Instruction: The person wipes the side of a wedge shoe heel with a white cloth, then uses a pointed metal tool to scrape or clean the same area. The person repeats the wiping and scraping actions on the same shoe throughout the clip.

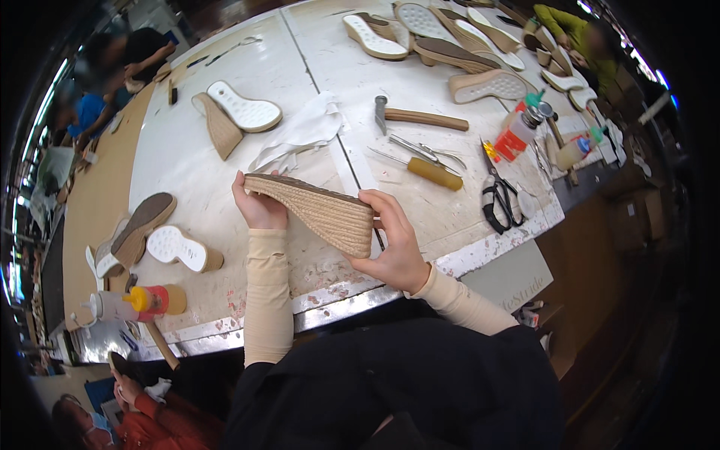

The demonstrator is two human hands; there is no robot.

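Between my two hands, above the near edge of the white table (217,289), I hold a wedge shoe sole (326,217) with woven, rope-like tan sides and a dark brown top. My left hand (262,206) is closed on its thin toe end. At the thick heel end, my right hand (397,244) grips with the fingers over the top and the thumb low on the back. Just beyond the sole lies a crumpled white cloth (304,135). A yellow-handled awl (433,173) and a wooden-handled hammer (424,118) lie to the right of it.
Black scissors (501,199) and a red-labelled bottle (517,131) stand out at right. More wedge soles lie far right (375,37), upper left (244,106) and left (184,249). A yellow-capped bottle (154,300) is near left. Co-workers sit around the table.
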